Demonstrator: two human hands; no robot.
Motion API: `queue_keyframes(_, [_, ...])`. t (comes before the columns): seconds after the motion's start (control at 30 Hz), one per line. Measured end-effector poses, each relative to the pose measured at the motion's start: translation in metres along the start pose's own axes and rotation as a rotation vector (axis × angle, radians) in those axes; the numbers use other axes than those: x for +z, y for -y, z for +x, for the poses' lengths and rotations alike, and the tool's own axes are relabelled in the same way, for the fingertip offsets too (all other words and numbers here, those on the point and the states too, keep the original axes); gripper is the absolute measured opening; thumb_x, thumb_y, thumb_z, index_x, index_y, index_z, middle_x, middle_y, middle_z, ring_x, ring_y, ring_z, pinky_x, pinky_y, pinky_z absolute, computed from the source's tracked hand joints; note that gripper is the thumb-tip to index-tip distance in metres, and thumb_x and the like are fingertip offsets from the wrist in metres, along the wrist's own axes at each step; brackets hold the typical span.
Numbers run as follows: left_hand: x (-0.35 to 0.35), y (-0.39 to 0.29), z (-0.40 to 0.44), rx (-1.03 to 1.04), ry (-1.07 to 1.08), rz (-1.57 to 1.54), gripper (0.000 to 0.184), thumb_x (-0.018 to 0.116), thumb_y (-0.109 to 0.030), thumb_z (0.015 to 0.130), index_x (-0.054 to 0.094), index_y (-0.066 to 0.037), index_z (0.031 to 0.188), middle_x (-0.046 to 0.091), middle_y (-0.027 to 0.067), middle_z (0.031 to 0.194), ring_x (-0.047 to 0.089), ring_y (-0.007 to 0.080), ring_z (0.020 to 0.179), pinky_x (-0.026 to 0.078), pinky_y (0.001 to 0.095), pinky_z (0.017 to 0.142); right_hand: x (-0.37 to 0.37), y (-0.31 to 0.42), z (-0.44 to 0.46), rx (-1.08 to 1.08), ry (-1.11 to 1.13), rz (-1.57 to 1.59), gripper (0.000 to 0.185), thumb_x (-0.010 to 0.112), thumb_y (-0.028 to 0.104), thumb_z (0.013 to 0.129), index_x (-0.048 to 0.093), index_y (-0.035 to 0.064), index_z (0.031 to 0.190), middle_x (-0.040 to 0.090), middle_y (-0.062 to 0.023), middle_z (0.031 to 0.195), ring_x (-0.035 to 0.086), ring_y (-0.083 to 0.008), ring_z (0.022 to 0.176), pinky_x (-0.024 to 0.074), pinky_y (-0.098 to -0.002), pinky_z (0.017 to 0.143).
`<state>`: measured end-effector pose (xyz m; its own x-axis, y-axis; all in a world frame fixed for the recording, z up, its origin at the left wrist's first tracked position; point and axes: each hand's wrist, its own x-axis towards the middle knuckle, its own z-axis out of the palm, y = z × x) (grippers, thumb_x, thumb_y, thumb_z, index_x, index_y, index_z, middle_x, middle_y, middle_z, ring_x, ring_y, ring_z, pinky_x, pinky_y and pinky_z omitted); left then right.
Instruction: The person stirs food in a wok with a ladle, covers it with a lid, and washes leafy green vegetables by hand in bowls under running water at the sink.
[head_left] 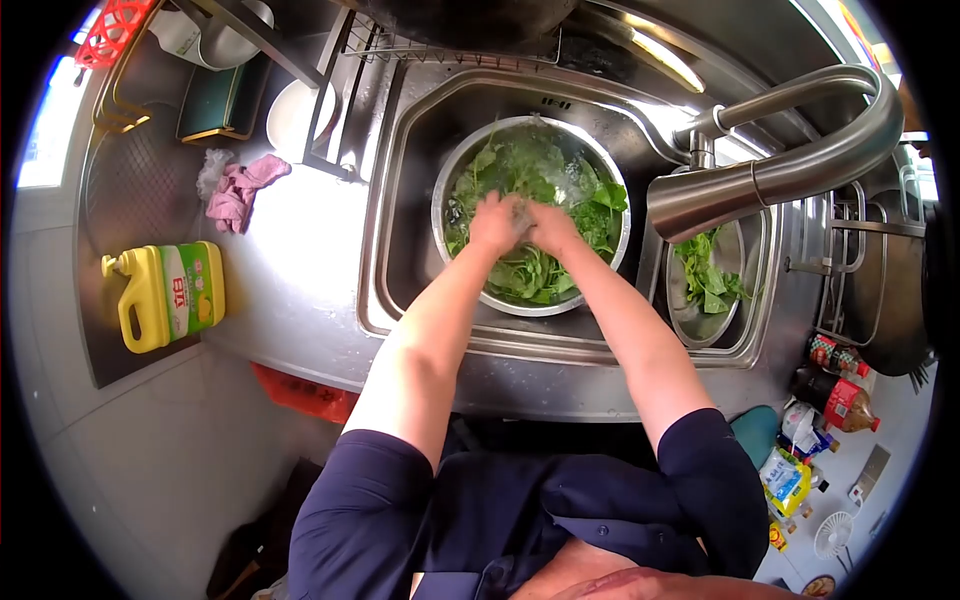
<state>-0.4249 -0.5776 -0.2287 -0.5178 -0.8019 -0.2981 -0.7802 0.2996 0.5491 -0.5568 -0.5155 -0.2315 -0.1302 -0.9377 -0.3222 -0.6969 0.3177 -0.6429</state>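
A round metal basin stands in the left sink bowl, holding leafy greens in water. Both of my hands meet over the middle of it, among the leaves. My left hand has its fingers bent down onto the greens and looks closed on some of them. My right hand presses close beside it; its fingers are blurred and partly hidden, so their grip does not show. More greens lie in an oval metal colander in the narrower right bowl.
The faucet arches over the divider on the right. A yellow detergent jug, a pink cloth and a white bowl are on the left. Behind the sink is a wire rack. Bottles stand at the far right.
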Motion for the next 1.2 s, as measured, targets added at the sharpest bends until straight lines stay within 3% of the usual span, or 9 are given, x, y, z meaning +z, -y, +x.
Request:
queue_keyframes(0.13, [0.005, 0.028, 0.015, -0.220, 0.146, -0.292, 0.030, 0.065, -0.024, 0.071, 0.067, -0.019, 0.101, 0.066, 0.0096, 0.098, 0.062, 0.0262, 0.089, 0.048, 0.0341, 0.082, -0.005, -0.061, 0.007, 0.188, -0.440, 0.090, 0.024, 0.061, 0.017, 0.075, 0.065, 0.0075, 0.097, 0.063, -0.0179, 0.095, 0.060, -0.0344, 0.090, 0.0487, -0.0399, 0.079])
queue_keyframes(0.27, [0.067, 0.035, 0.038, -0.526, -0.043, -1.472, 0.050, 0.063, -0.031, 0.077, 0.053, -0.009, 0.121, 0.058, 0.0104, 0.119, 0.057, 0.0225, 0.103, 0.046, 0.0355, 0.082, 0.024, -0.005, 0.000, 0.023, -0.351, 0.484, 0.015, 0.058, 0.018, 0.082, 0.062, 0.0054, 0.089, 0.062, -0.0193, 0.096, 0.060, -0.0346, 0.087, 0.0467, -0.0393, 0.072])
queue_keyframes(0.33, [0.031, 0.012, 0.018, -0.333, 0.204, -1.722, 0.047, 0.049, -0.036, 0.092, 0.044, -0.006, 0.128, 0.056, 0.0112, 0.118, 0.055, 0.0253, 0.097, 0.042, 0.0382, 0.088, 0.000, 0.048, -0.014, 0.079, -0.178, 0.617, 0.018, 0.057, 0.021, 0.084, 0.059, 0.0043, 0.090, 0.063, -0.0189, 0.093, 0.060, -0.0347, 0.087, 0.0466, -0.0394, 0.075])
queue_keyframes(0.4, [-0.041, -0.038, -0.007, -0.624, 0.346, -2.032, 0.040, 0.047, -0.031, 0.093, 0.046, -0.007, 0.126, 0.058, 0.0127, 0.112, 0.055, 0.0259, 0.095, 0.045, 0.0389, 0.086, -0.026, 0.085, -0.035, 0.043, -0.208, 0.451, 0.018, 0.055, 0.018, 0.085, 0.056, 0.0040, 0.096, 0.063, -0.0178, 0.088, 0.060, -0.0362, 0.085, 0.0470, -0.0399, 0.075])
queue_keyframes(0.73, [0.013, -0.017, 0.007, -0.491, -0.104, -1.409, 0.038, 0.048, -0.013, 0.091, 0.046, -0.002, 0.127, 0.057, 0.0118, 0.116, 0.055, 0.0229, 0.100, 0.045, 0.0330, 0.083, 0.005, -0.009, 0.000, 0.037, -0.603, -0.047, 0.048, 0.056, 0.022, 0.083, 0.042, 0.0058, 0.127, 0.031, -0.0252, 0.138, 0.034, -0.0389, 0.126, 0.0331, -0.0444, 0.102])
queue_keyframes(0.8, [0.060, 0.014, 0.020, -0.417, -0.065, -1.109, 0.039, 0.056, -0.006, 0.082, 0.052, -0.002, 0.121, 0.062, 0.0134, 0.103, 0.057, 0.0190, 0.092, 0.046, 0.0301, 0.076, 0.020, 0.018, -0.025, -0.006, -0.157, -0.173, 0.049, 0.060, 0.019, 0.080, 0.048, 0.0092, 0.126, 0.034, -0.0227, 0.139, 0.029, -0.0363, 0.131, 0.0257, -0.0409, 0.108])
queue_keyframes(0.93, [0.050, 0.049, 0.020, -0.464, -0.209, -0.981, 0.021, 0.064, -0.002, 0.073, 0.064, -0.001, 0.094, 0.063, 0.0050, 0.073, 0.054, 0.0124, 0.062, 0.044, 0.0289, 0.056, -0.002, -0.040, -0.008, 0.088, -0.146, 0.033, 0.030, 0.060, 0.009, 0.077, 0.062, 0.0069, 0.107, 0.052, -0.0186, 0.119, 0.046, -0.0341, 0.115, 0.0396, -0.0419, 0.096])
queue_keyframes(1.1, [0.055, 0.023, 0.014, -0.318, -0.193, -0.872, 0.023, 0.055, -0.011, 0.082, 0.060, -0.002, 0.103, 0.063, 0.0072, 0.087, 0.058, 0.0143, 0.072, 0.045, 0.0277, 0.062, 0.040, -0.031, -0.005, -0.149, -0.445, -0.162, 0.030, 0.059, 0.007, 0.072, 0.063, 0.0065, 0.101, 0.058, -0.0196, 0.110, 0.055, -0.0401, 0.099, 0.0462, -0.0395, 0.083])
queue_keyframes(1.2, [0.029, 0.016, 0.018, -0.354, 0.278, -1.471, 0.023, 0.049, -0.011, 0.086, 0.059, -0.004, 0.106, 0.063, 0.0071, 0.092, 0.059, 0.0146, 0.080, 0.047, 0.0276, 0.068, -0.009, -0.002, -0.015, 0.084, -0.139, 0.581, 0.027, 0.063, 0.010, 0.077, 0.064, 0.0020, 0.102, 0.066, -0.0077, 0.092, 0.060, -0.0183, 0.085, 0.0454, -0.0278, 0.078])
